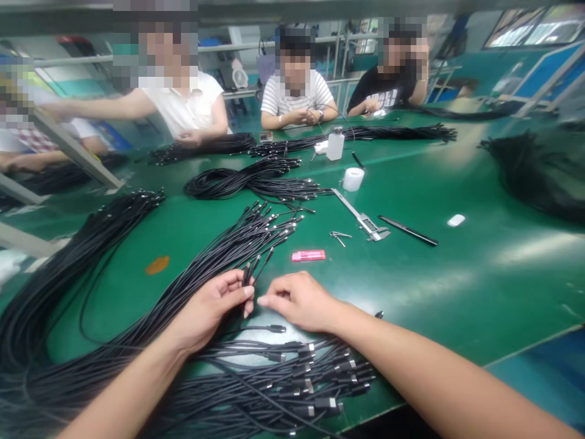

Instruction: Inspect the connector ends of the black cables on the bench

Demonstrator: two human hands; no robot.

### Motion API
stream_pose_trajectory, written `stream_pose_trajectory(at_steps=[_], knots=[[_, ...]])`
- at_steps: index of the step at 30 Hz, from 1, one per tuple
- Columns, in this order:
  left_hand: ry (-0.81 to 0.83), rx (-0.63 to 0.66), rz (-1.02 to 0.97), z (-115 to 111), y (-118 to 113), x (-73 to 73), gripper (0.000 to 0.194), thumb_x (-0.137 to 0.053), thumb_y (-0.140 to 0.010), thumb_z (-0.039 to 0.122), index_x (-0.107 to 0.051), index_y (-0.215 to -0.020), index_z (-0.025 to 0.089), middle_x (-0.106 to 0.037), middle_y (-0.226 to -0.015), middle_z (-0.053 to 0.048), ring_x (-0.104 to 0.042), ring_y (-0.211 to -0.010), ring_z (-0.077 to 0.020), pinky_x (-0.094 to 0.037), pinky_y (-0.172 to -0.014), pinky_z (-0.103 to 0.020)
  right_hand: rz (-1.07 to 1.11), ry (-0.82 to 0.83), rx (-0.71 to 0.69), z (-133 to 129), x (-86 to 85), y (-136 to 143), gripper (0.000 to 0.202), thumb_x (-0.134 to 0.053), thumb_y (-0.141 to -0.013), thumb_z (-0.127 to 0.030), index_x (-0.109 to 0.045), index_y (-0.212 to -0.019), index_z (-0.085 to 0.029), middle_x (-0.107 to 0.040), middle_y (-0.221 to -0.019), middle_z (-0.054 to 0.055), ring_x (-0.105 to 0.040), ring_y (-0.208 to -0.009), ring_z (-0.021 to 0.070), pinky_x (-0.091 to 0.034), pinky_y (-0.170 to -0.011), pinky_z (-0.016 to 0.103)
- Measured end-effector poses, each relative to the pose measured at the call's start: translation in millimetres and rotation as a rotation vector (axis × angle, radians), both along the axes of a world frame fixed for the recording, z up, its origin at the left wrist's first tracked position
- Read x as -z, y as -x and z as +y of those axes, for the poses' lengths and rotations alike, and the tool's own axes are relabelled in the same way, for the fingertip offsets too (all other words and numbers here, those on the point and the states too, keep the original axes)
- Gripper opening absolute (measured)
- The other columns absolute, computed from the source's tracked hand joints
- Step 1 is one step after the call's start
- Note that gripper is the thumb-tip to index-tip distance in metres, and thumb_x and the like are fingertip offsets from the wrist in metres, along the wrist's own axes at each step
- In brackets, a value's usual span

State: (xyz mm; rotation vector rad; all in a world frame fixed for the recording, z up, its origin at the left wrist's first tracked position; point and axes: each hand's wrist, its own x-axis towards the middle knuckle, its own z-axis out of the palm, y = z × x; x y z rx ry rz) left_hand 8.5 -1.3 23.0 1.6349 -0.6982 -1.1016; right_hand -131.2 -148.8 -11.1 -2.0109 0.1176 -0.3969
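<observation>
My left hand [223, 303] is closed around a few black cable ends [247, 274], whose plugs stick up past the fingers. Just right of it, my right hand [297, 300] has its thumb and fingers curled toward each other; whether anything small is between the fingertips is hidden. Behind the left hand a large bundle of black cables [201, 262] fans out with its plugs pointing away. Nearer to me lies another bundle with metal-tipped plugs [292, 372], partly under my forearms.
On the green table [411, 286] lie a pink lighter [308, 255], tweezers-like metal pieces [339, 236], a caliper [359, 216], a black pen-like tool [408, 230], a white roll [353, 179] and a white bottle [335, 146]. Several people sit opposite, beside further cable bundles [247, 180].
</observation>
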Motion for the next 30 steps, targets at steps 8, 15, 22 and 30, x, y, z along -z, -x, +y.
stream_pose_trajectory(at_steps=[8,15,22,30], knots=[[-0.010,0.065,-0.014,2.7,3.5,0.4,0.025,-0.075,-0.078,0.028,-0.055,-0.088,0.017,-0.055,-0.077,0.003,-0.053,-0.065,-0.0105,-0.043,-0.062,-0.023,0.020,-0.844,0.041,-9.7,3.7,-11.1,0.024,-0.074,-0.073,-0.024,-0.061,-0.091,-0.017,-0.060,-0.068,-0.006,-0.051,-0.046,0.0061,-0.035,-0.042,0.017],[0.004,0.101,-0.107,5.1,8.8,0.1,0.023,-0.073,-0.078,0.025,-0.052,-0.084,0.018,-0.052,-0.072,0.005,-0.050,-0.063,-0.0101,-0.042,-0.058,-0.022,0.020,-1.002,-0.145,-10.4,-1.9,-6.0,0.035,-0.085,-0.063,-0.029,-0.066,-0.089,-0.015,-0.062,-0.060,-0.005,-0.053,-0.048,0.0077,-0.040,-0.044,0.018],[-0.017,0.123,-0.173,5.4,8.6,-3.3,0.025,-0.074,-0.078,0.027,-0.051,-0.079,0.018,-0.053,-0.067,0.006,-0.048,-0.062,-0.0099,-0.040,-0.057,-0.021,0.033,-0.977,-0.120,-12.3,1.6,-11.0,0.034,-0.085,-0.066,-0.038,-0.068,-0.082,-0.014,-0.060,-0.055,-0.004,-0.051,-0.047,0.0077,-0.039,-0.044,0.019],[0.014,0.043,0.099,9.6,23.3,21.9,0.040,-0.081,-0.071,0.039,-0.049,-0.078,0.017,-0.053,-0.063,0.005,-0.054,-0.051,-0.0097,-0.040,-0.051,-0.021,0.107,-0.949,0.004,4.3,17.1,5.9,0.035,-0.082,-0.069,-0.044,-0.064,-0.079,-0.014,-0.056,-0.056,-0.005,-0.046,-0.046,0.0073,-0.033,-0.044,0.020]])
